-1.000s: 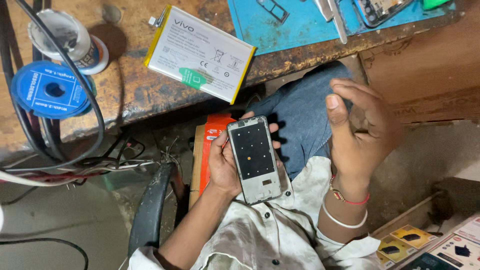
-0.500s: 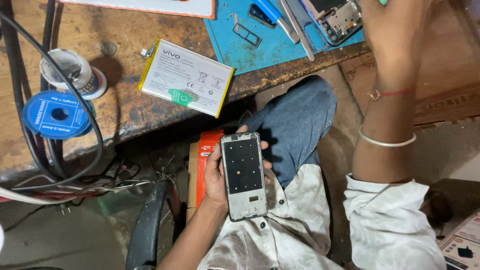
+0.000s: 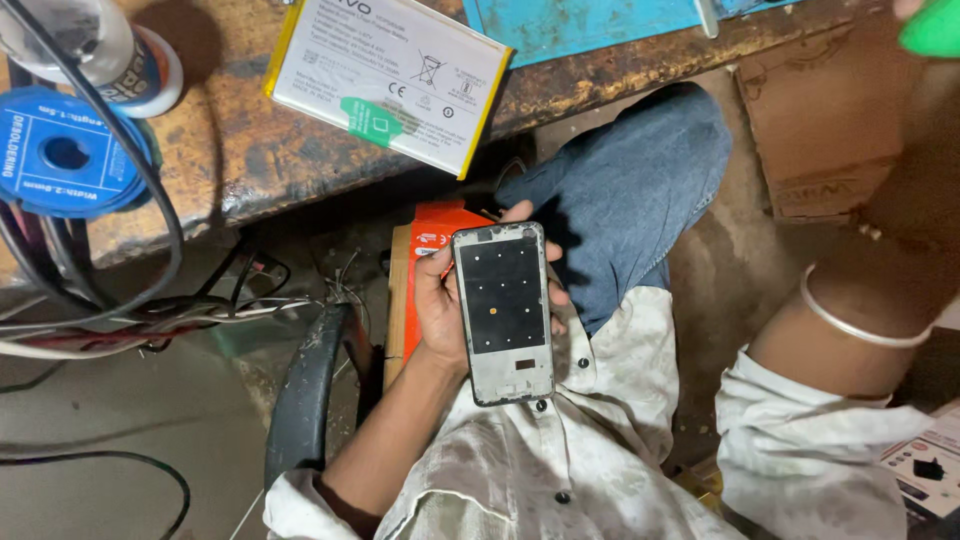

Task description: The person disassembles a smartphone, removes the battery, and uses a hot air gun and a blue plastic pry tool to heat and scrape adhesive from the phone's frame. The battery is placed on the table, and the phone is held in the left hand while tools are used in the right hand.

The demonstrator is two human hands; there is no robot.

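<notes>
Done: your left hand (image 3: 440, 305) fingers wrap the stripped phone frame (image 3: 502, 310); battery (image 3: 390, 80) out on desk (image 3: 240, 160).
Left: your right hand (image 3: 925, 35) reaches up, mostly out of frame; cannot tell its grip.

1. I see the phone frame (image 3: 502, 312): dull grey metal rim, matt black inner panel.
2. The surface (image 3: 240, 150) is rough, worn wood.
3. The battery (image 3: 390, 80) looks smooth, slightly glossy.

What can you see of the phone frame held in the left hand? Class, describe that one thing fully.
The phone frame is a stripped, upright rectangle with rounded corners: a grey, metal-looking rim around a flat black panel dotted with small pale spots and one orange spot, plus a small slot near the bottom. It looks worn and dusty. The left hand grips it from behind, fingertips wrapping both long edges, above the lap and below the workbench edge.
</notes>
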